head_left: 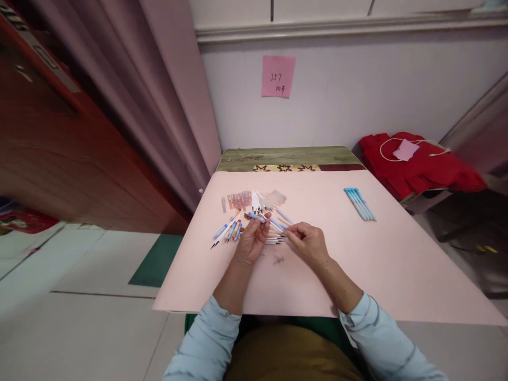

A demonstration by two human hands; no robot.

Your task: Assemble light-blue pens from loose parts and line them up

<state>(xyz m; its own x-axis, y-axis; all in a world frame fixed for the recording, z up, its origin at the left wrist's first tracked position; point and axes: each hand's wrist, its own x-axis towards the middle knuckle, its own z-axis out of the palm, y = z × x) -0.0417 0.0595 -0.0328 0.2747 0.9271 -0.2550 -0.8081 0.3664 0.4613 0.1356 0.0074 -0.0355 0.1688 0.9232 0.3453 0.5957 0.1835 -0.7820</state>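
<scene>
My left hand (pixel 253 241) is closed around a short blue pen part (pixel 255 216), pinched near the fingertips. To its right, my right hand (pixel 310 242) pinches a thin white stick (pixel 277 224), like a pen refill, pointing toward the left hand. Whether the two parts touch, I cannot tell. Below and between the hands lie several white refills with dark tips (pixel 273 241). Left of them is a cluster of blue and orange pen parts (pixel 234 231). Beyond are pinkish patterned tubes (pixel 240 200), more white refills (pixel 256 201) and translucent pieces (pixel 277 199).
Several light-blue pens (pixel 360 205) lie side by side on the right of the pink-covered table (pixel 397 275). Small clear bits (pixel 278 259) rest near my wrists. A red cloth (pixel 420 169) with a white cable stands beyond the right edge; a curtain (pixel 170 95) hangs left.
</scene>
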